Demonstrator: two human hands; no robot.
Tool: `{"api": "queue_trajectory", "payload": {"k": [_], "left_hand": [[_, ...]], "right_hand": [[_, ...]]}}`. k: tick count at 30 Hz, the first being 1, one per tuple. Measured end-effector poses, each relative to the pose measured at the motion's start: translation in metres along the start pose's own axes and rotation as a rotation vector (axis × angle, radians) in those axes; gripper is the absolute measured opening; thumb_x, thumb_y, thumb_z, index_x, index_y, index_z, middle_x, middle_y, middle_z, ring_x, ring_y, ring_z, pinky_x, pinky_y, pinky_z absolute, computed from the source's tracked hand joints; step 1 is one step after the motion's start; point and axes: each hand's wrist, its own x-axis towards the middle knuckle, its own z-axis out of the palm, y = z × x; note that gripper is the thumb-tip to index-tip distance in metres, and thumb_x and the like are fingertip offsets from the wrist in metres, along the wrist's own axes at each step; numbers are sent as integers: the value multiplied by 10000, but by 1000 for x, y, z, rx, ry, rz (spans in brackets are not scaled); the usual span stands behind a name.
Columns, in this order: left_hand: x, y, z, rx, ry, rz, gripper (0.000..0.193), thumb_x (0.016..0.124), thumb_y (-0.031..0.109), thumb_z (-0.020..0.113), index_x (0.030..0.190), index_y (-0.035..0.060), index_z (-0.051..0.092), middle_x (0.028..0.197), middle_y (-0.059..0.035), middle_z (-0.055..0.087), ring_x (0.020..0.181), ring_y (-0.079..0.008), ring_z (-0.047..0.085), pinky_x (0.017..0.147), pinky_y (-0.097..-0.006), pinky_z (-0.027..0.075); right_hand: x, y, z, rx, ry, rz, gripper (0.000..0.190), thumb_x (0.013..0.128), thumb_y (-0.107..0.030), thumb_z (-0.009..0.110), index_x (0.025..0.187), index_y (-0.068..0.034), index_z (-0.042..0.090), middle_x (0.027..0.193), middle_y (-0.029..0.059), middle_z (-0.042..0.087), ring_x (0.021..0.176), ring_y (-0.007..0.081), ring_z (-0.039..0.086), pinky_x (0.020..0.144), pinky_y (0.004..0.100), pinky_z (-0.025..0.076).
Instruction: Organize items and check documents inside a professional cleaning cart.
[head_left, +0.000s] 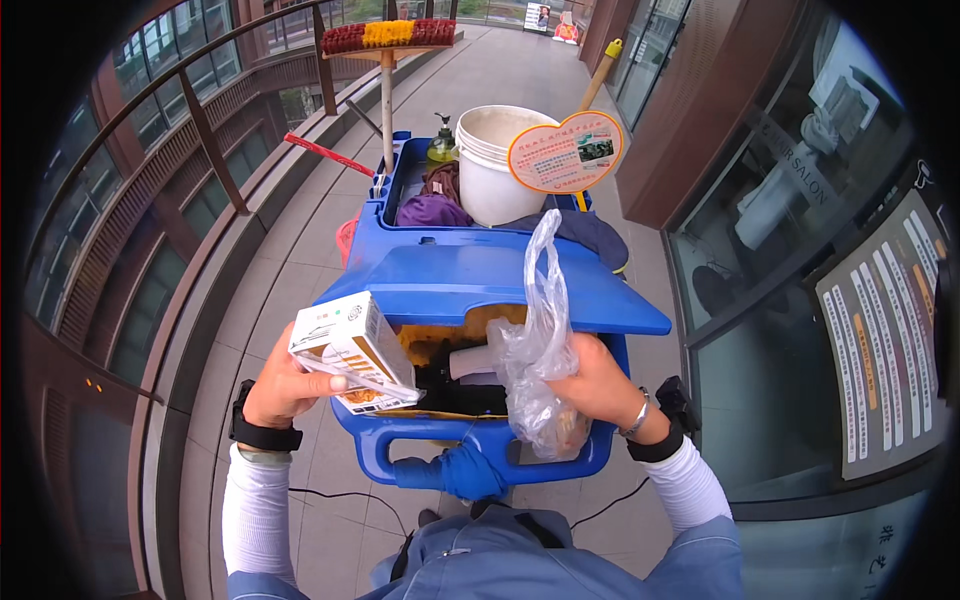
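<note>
Between the fingers and thumb of my left hand (289, 386) is a white printed cardboard box (352, 349), with a thin white strip, perhaps a wrapped utensil, pinned along it by the thumb. My right hand (600, 382) grips a clear plastic bag (536, 360) with its handles bunched upward; something pale rests in its bottom, too blurred to name. Both hands are above the opening of a blue cleaning cart (367, 442). Its blue lid (450, 270) is partly raised. Inside, a yellow lining (465, 326), dark contents and a pale cylindrical item (472, 364) show.
The cart's front tray carries a white bucket (499, 165), a pump bottle (442, 142), a purple cloth (435, 211) and an upright red-and-yellow broom (388, 37). A blue cloth (472, 469) is tied to the handle. A railing (202, 127) runs left; glass doors (780, 247) stand right.
</note>
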Motion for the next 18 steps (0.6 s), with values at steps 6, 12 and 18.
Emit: {"api": "queue_trajectory", "payload": {"k": [6,12,18], "left_hand": [[-4,9,0,22,146,13,712,663,136,835,1279,17,498,1221,-152,615,1106,-236,608,977,-376,457],[12,14,15,-39,187,21,724,683,164,831,1298,-5,487,1217,-166,617,1090,-243,623,950,-384,486],[4,14,15,-11,240,1,723,652,170,849,1270,-8,518,1171,-176,641,1045,-250,649,923,-388,505]], "right_hand": [[54,41,28,49,-68,-24,383,798,-121,666,1157,-10,591,1128,160,643,1067,309,606,947,360,448],[114,80,51,-297,-92,-138,292,793,-72,598,1077,-11,627,1080,203,645,1008,349,615,885,389,471],[141,89,86,-442,-300,0,227,856,-79,482,1005,0,635,970,229,652,917,378,630,809,445,491]]}}
